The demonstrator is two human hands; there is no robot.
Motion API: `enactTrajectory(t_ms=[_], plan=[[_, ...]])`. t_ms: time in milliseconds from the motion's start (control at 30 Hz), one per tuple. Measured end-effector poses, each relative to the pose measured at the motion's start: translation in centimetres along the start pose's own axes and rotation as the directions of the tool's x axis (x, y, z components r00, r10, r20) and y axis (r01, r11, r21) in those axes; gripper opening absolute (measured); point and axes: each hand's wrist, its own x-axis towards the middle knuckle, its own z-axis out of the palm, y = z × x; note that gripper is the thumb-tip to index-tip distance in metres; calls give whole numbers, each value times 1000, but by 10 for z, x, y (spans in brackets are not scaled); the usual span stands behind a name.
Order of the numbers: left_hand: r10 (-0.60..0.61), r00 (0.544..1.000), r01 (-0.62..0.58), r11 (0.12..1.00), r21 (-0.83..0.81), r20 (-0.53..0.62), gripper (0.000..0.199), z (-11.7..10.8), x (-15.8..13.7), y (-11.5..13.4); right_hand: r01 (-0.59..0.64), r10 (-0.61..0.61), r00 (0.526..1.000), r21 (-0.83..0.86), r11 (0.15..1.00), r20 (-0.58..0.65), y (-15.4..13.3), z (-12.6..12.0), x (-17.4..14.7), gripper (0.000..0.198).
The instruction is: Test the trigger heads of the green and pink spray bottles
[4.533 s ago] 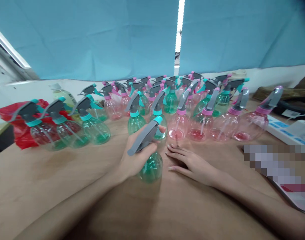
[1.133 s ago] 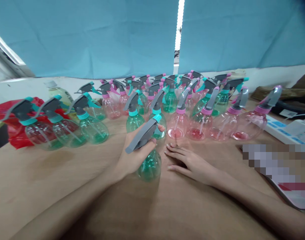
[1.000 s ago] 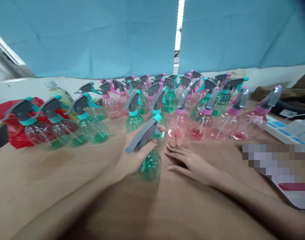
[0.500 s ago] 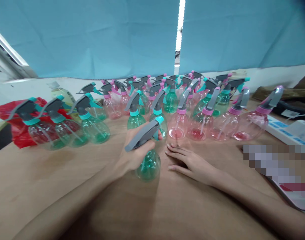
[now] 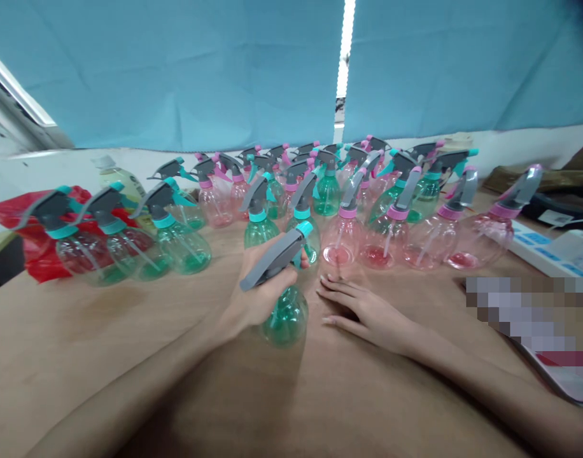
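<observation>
Green spray bottle (image 5: pixel 284 321) at centre front, near-upright over the wooden table (image 5: pixel 81 343); base contact cannot be told for certain. Grey spray head (image 5: pixel 275 257) seated on it, turquoise nozzle aimed away and slightly to the right. Faint tint noted low in the body; whether liquid is held there cannot be made out.

Bottle gripped at the neck by the left hand (image 5: pixel 260 302), fingers curled closed around it beneath the grey head. Trigger partly covered by the fingertips; whether it is being pressed cannot be told. Nothing held by the right hand (image 5: pixel 356 305): laid palm down on the table just beside the bottle, fingers extended and a little spread.

State of work, as judged: head fitted on the gripped bottle, bottle not yet released, so handling of it is taken as unfinished. Heads also fitted on all the bottles whose necks can be seen.

Just beyond, two green bottles (image 5: pixel 259 234) are partly hidden by hand and spray head. To the right, a row of four pink bottles (image 5: pixel 342 245); to the left, three green bottles (image 5: pixel 182 248) in line. Behind, a denser mixed group, too overlapped to be counted.

Farther out: red plastic bag (image 5: pixel 46 254), capped bottle of pale liquid (image 5: pixel 122 184), white power strip (image 5: pixel 534 245), blue cloth (image 5: pixel 200 76) hung behind.
</observation>
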Motion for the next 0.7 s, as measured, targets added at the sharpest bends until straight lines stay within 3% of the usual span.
enactTrajectory(t_ms=[233, 700], plan=[[4, 998, -3, 1000, 20, -57, 39, 5, 3, -1, -12, 12, 1000, 1, 1000, 11, 0, 0, 0, 60], [-47, 998, 49, 998, 42, -49, 39, 6, 3, 6, -3, 3, 1000, 14, 1000, -3, 0, 0, 0, 58]])
